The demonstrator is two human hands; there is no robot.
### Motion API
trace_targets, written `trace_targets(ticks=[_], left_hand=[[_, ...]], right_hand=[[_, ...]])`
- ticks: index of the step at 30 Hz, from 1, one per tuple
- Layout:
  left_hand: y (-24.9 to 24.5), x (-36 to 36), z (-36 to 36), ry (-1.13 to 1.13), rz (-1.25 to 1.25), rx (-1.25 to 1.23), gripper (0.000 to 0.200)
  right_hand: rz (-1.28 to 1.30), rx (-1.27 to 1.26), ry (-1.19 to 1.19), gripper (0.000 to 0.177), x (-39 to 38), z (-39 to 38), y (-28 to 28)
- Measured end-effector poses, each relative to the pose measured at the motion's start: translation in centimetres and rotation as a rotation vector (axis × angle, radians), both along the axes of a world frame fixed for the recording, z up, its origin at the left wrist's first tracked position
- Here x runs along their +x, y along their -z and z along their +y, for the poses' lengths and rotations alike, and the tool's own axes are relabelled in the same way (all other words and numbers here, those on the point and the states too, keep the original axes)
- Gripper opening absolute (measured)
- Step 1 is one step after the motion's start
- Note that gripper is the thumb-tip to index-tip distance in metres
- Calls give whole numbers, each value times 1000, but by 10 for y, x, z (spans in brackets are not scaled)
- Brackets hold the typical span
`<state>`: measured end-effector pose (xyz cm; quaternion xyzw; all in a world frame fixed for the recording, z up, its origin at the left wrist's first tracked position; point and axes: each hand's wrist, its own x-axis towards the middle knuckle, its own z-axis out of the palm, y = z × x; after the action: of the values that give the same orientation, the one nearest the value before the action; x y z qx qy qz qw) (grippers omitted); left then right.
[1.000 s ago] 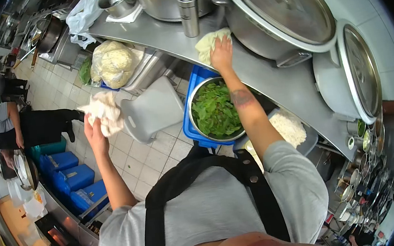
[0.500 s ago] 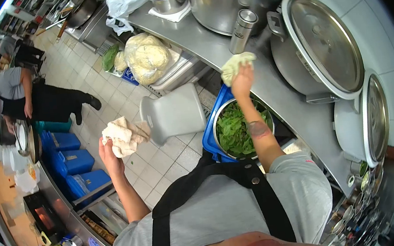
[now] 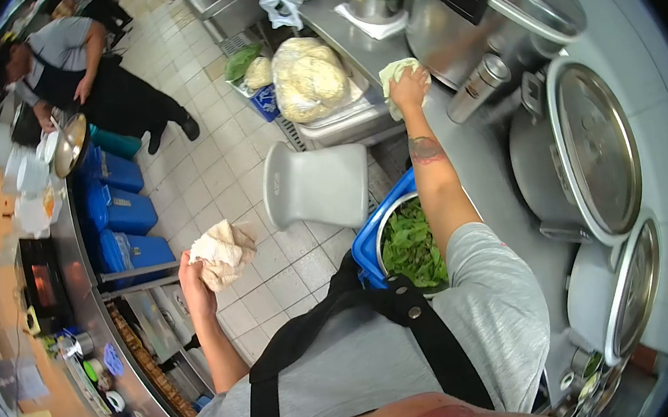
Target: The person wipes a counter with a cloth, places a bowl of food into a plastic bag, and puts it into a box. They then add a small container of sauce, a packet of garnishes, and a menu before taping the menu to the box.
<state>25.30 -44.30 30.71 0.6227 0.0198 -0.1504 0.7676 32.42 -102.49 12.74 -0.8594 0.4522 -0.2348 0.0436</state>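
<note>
My left hand (image 3: 195,282) is closed on a crumpled beige cloth (image 3: 223,257), held up over the tiled floor. My right hand (image 3: 409,86) reaches forward with a pale yellow-green cloth (image 3: 400,74) under its fingers, pressed on the steel counter (image 3: 448,143) near its edge. To the right of that hand, a steel flask (image 3: 480,89) stands on the counter beside a large steel pot (image 3: 457,20). Beneath my right forearm, leafy greens (image 3: 411,241) fill a round metal container, which sits within a blue bin (image 3: 367,254).
A grey plastic stool (image 3: 319,181) stands ahead of me. Beyond it lies a bag of pale vegetables (image 3: 311,81). Large lidded pots (image 3: 534,138) line the counter's wall side. At left, another person (image 3: 79,68) handles a pan (image 3: 71,146) near blue bins (image 3: 126,210).
My right hand has moved farther along the counter, away from the flask, and its cloth lies flatter under the fingers. My left hand still holds its cloth. The view has turned.
</note>
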Motion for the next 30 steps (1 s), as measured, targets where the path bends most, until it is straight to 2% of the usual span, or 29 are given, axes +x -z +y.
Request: trace_targets(ticks=[2,4,5,8,10,12,14,17,18,19,20,22,24,25,28,29,30], left_hand=[[7,-8,3,-33,27,-31,26],[7,-13,-2,-87,71,-41,29],[16,-13,1,-117,69,-60,32],[2,-15,-16,-60,66,-166,31],[-9,-18,-28,-26,64,-158,33],[-18,-19,-36,41,32,-135,33],[-19,-20,-42,116,135,-236,35],[-32,-31,-73,181,357,-347,36],[-37,-34,-84,227,397,-347,36],[-45,-41,-98,274,344,-351,35],[-55,-50,-112,322,288,-357,34],[-75,-68,-124,469,183,-220,33],[-81,-81,-127,558,103,-131,31],[-86,-89,-122,601,59,-81,30],[-113,-104,-95,519,-609,771,25],[-98,-102,-81,309,-990,741,23],[-98,-104,-71,301,-956,684,24]], right_hand=[[-72,167,-330,51,31,-10,2],[-81,430,-657,48,41,-5,-27],[-245,576,-690,42,36,16,-48],[-393,399,-739,42,0,41,-62],[-362,294,-614,42,-83,68,-117],[-306,102,-435,48,-162,58,-115],[-47,148,-38,50,-223,50,-121],[351,371,-127,59,-260,48,-137],[95,289,-397,67,-259,66,-149],[-168,207,-659,75,-251,96,-170],[-295,372,-992,83,-244,134,-212],[-419,709,-1312,80,-239,199,-247],[-345,732,-1412,71,-243,241,-268],[-333,723,-1375,52,-244,250,-269],[-477,1018,-1261,30,-251,250,-253],[-535,1086,-1256,20,-261,252,-257],[-566,1134,-1231,19,-273,254,-260]])
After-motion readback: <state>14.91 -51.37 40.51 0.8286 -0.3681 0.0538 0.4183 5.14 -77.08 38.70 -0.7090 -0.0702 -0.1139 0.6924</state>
